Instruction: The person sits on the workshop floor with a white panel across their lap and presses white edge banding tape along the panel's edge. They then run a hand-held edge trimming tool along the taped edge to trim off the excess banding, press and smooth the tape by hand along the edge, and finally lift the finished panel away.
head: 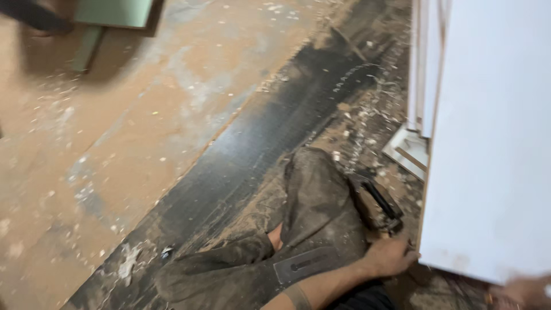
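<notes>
Left hand and blurred right hand, apart at five o'clock, steady the lower edge of the large white laminated board, propped upright at three o'clock above the sawdust-strewn floor; grips indiscernible.
</notes>
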{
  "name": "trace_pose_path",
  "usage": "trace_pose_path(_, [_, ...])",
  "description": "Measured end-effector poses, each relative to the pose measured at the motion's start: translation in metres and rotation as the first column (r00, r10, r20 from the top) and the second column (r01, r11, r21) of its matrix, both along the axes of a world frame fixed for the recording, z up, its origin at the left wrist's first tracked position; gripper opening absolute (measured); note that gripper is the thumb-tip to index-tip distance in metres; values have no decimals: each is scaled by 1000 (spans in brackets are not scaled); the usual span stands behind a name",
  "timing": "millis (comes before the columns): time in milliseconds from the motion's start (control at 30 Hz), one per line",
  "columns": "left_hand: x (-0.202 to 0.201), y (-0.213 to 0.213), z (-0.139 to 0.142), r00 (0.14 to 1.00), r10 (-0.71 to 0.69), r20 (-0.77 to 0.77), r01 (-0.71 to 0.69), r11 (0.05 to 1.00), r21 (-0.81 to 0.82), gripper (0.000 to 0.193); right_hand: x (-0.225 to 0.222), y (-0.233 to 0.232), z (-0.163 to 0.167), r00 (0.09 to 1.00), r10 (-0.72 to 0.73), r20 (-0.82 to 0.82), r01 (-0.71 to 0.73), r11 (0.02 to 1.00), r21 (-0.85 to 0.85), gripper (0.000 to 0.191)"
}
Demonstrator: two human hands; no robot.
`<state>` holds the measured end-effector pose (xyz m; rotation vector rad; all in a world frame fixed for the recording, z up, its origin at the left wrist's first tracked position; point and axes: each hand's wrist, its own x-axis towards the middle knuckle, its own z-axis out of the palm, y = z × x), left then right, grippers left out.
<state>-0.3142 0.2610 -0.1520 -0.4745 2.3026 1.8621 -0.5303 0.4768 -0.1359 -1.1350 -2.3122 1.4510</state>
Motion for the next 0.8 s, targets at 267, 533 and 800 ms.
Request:
trace_pose_path(267, [2,-14,37,1000,20,-14,-21,998,-64,50,-103,-70,10,983,2,-182,-17,996,-82,90])
trace_pose_path(533, [25,-42,87,977,172,-128,-180,983,-49,35,-175,-133,8,990,30,-137,-16,995,103,76])
trace_pose_path(800, [63,-56,114,944,292,-152,-288,956,50,23,-208,-126,-15,968,232,-93,-191,927,322,68])
